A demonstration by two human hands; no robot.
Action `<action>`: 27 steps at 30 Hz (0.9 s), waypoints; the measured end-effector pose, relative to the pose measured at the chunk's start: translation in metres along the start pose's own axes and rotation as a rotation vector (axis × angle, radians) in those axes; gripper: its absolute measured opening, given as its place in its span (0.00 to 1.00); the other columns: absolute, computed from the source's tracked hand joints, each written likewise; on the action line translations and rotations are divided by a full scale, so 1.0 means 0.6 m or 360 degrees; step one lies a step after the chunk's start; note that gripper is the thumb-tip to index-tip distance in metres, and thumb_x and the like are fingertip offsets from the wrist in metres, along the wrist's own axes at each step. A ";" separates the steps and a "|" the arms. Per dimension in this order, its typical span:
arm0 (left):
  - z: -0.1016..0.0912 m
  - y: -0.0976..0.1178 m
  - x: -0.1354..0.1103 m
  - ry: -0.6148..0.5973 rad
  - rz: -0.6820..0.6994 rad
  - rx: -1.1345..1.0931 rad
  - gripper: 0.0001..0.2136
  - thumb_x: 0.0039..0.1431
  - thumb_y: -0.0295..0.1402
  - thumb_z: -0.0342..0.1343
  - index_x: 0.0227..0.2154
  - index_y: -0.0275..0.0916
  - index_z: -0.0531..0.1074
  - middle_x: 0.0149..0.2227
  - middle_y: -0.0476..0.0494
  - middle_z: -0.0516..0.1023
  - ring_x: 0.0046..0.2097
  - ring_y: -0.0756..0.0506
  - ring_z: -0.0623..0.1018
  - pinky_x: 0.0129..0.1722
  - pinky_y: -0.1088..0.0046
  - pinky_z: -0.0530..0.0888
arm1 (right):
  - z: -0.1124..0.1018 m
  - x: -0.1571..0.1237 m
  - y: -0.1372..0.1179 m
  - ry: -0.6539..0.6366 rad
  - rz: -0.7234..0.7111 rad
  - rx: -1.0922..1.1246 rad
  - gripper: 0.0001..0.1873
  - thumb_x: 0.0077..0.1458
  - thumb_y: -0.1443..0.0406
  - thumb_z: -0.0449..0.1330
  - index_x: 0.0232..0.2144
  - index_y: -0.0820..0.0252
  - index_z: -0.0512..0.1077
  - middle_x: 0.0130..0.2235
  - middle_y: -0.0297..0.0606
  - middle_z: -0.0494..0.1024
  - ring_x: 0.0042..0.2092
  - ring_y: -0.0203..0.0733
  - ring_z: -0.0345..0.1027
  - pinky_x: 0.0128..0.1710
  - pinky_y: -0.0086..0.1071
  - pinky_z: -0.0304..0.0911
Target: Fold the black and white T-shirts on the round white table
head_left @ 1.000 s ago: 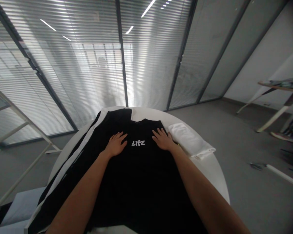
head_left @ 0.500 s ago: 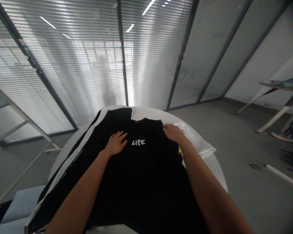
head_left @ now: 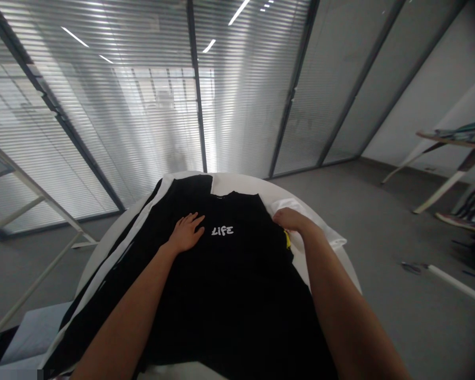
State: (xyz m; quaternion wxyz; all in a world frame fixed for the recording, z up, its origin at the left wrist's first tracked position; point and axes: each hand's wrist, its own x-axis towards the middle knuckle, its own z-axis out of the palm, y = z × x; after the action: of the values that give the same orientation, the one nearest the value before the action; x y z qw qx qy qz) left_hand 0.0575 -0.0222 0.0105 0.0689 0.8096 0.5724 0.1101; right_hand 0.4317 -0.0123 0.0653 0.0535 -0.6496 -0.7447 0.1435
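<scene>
A black T-shirt [head_left: 229, 285] with the white word "LIFE" lies spread on a round white table [head_left: 241, 184]. My left hand [head_left: 187, 232] rests flat on the shirt, fingers stretched out, just left of the lettering. My right hand [head_left: 291, 219] is at the shirt's right edge with its fingers curled round the fabric there, by a small yellow tag [head_left: 287, 238]. Under the shirt, to the left, lies a black garment with a white stripe [head_left: 142, 227].
A folded white cloth [head_left: 320, 232] lies on the table just right of my right hand. A white metal frame [head_left: 31, 211] stands at the left. Glass walls with blinds rise behind the table. A desk [head_left: 451, 142] and floor clutter are at the right.
My right hand left the chest of the shirt, moved right to the shirt's edge and closed its fingers on the fabric. My left hand stayed flat in place.
</scene>
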 end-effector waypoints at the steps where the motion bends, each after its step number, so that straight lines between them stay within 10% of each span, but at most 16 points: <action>1: 0.000 0.000 0.000 -0.0002 0.0003 0.0001 0.25 0.65 0.45 0.43 0.64 0.46 0.59 0.67 0.40 0.57 0.68 0.38 0.55 0.65 0.53 0.51 | 0.001 0.001 -0.003 -0.0040 0.0038 0.0003 0.12 0.53 0.65 0.57 0.26 0.64 0.79 0.30 0.47 0.80 0.39 0.50 0.75 0.43 0.35 0.65; 9: 0.001 -0.003 0.000 -0.0010 0.0004 0.0003 0.25 0.65 0.45 0.43 0.64 0.46 0.59 0.67 0.41 0.56 0.68 0.37 0.55 0.65 0.53 0.51 | 0.014 0.000 -0.019 -0.0178 0.0354 0.0326 0.23 0.60 0.53 0.52 0.36 0.67 0.78 0.37 0.48 0.81 0.38 0.46 0.75 0.38 0.32 0.66; 19: -0.003 0.005 -0.001 0.0008 -0.0023 -0.0076 0.26 0.64 0.45 0.46 0.63 0.47 0.61 0.67 0.41 0.57 0.68 0.37 0.55 0.65 0.51 0.51 | 0.013 0.001 -0.056 0.0011 -0.0021 0.0718 0.23 0.57 0.64 0.53 0.54 0.64 0.71 0.54 0.44 0.75 0.53 0.47 0.70 0.53 0.35 0.63; 27: -0.059 0.027 0.023 0.0284 -0.0136 -0.1028 0.19 0.63 0.35 0.44 0.50 0.38 0.74 0.47 0.41 0.79 0.49 0.45 0.77 0.54 0.67 0.70 | 0.003 -0.007 -0.129 0.0060 -0.0174 0.0740 0.26 0.57 0.63 0.54 0.58 0.61 0.69 0.54 0.40 0.75 0.53 0.48 0.69 0.55 0.38 0.62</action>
State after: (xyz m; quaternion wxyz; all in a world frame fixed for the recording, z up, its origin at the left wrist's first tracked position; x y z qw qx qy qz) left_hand 0.0672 -0.0151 0.0500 0.2760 0.7084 0.5451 0.3534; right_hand 0.3581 -0.0259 0.0861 0.2232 -0.5811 -0.7245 0.2958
